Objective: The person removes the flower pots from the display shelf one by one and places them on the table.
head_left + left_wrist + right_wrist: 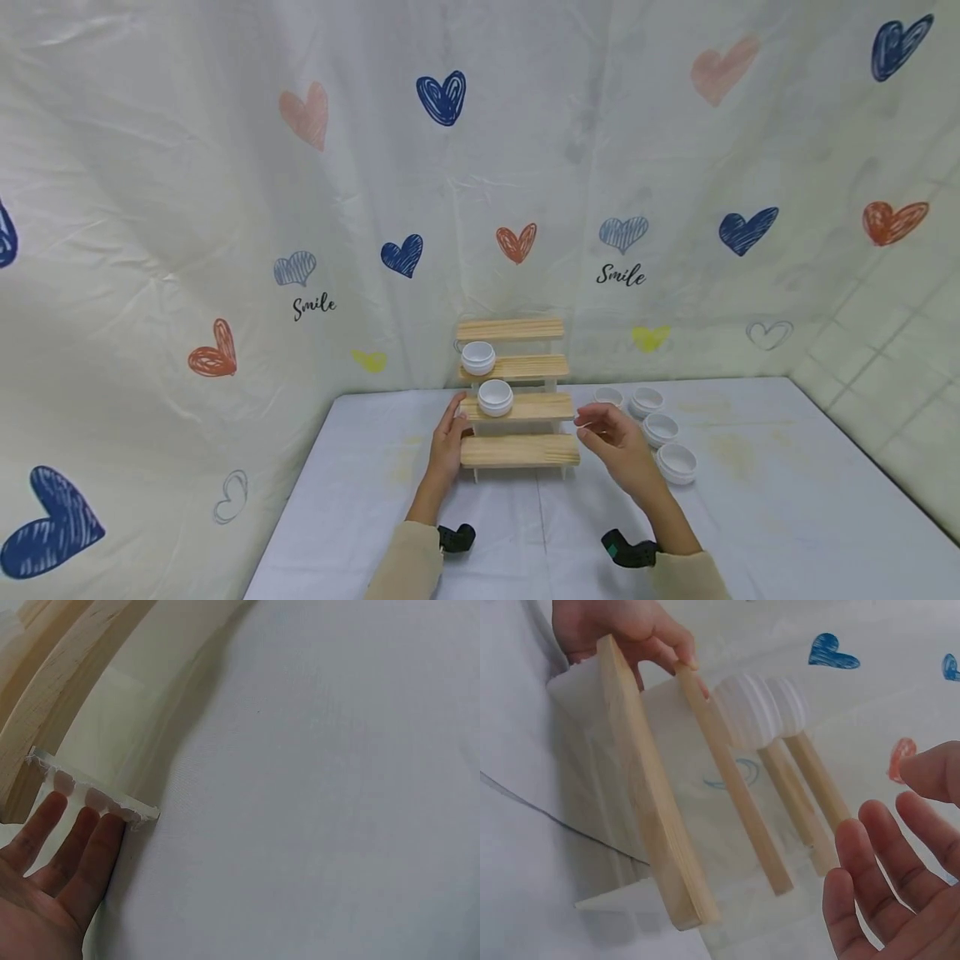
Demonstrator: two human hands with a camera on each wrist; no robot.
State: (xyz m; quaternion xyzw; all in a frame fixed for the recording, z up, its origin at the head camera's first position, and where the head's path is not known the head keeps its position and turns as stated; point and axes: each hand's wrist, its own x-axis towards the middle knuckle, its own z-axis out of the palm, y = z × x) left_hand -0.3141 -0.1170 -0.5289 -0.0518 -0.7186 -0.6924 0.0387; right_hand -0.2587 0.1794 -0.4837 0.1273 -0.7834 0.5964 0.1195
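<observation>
A tiered wooden stand (521,451) with white side supports stands in the middle of the table. My left hand (447,450) grips its left side. In the left wrist view the fingertips lie against the white side panel (97,787); in the right wrist view the thumb is at the end of a board. One white ribbed bowl (495,398) sits on the second step from the bottom, another white bowl (477,357) on the third, both towards the left. My right hand (618,446), fingers loosely bent and holding nothing, hovers by the stand's right side.
Several white bowls, among them a near one (677,463) and a far one (646,402), stand on the table right of my right hand. A white cloth (757,500) covers the table. Behind the stand hangs a white curtain (525,150) printed with hearts.
</observation>
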